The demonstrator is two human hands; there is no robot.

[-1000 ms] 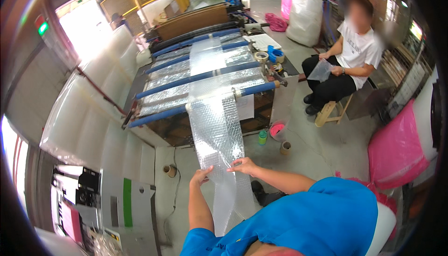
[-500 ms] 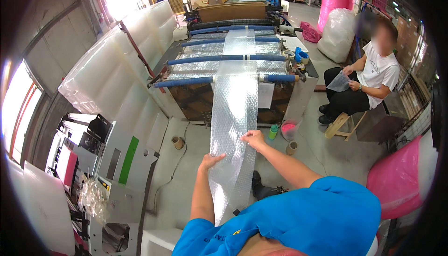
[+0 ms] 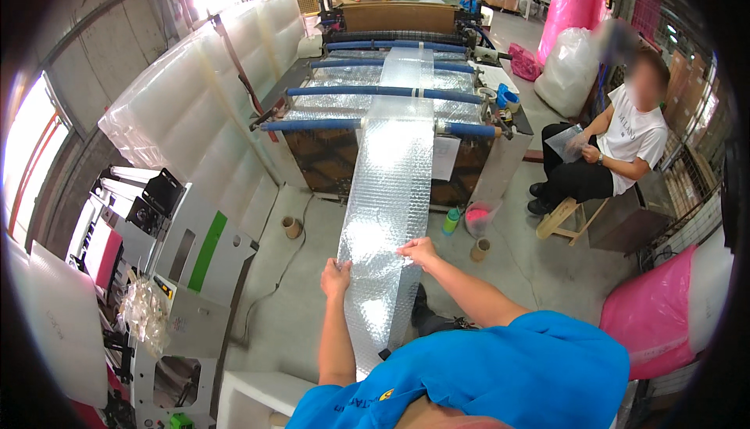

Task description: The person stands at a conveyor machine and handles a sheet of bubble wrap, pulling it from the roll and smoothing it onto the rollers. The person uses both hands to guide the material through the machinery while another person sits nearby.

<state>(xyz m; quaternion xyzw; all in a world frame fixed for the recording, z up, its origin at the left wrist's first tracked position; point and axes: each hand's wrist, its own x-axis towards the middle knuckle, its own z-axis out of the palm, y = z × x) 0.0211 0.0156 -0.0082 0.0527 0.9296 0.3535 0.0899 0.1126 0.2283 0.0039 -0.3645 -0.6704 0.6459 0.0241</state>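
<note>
A long strip of clear bubble wrap (image 3: 383,210) runs from the machine's blue front roller (image 3: 312,125) down toward my body, its surface shining. My left hand (image 3: 336,277) is closed on the strip's left edge, thumb on top. Higher up and to the right, my right hand (image 3: 422,252) pinches the film near its right side with thumb and finger. A fold runs along the strip's right side below that pinch. The strip's near end disappears beneath my blue shirt (image 3: 484,374).
A seated co-worker (image 3: 637,132) at right holds a small bubble-wrap piece (image 3: 564,146). Near the machine stand a green bottle (image 3: 451,221), a bucket with pink contents (image 3: 478,216) and cardboard cores (image 3: 291,227). White wrapped stacks (image 3: 195,109) and another machine (image 3: 187,273) line the left; pink rolls (image 3: 652,312) stand right.
My left hand has moved down and outward from the strip's surface to its left edge and closed there. The right hand has come slightly lower. The strip now slants more to the left.
</note>
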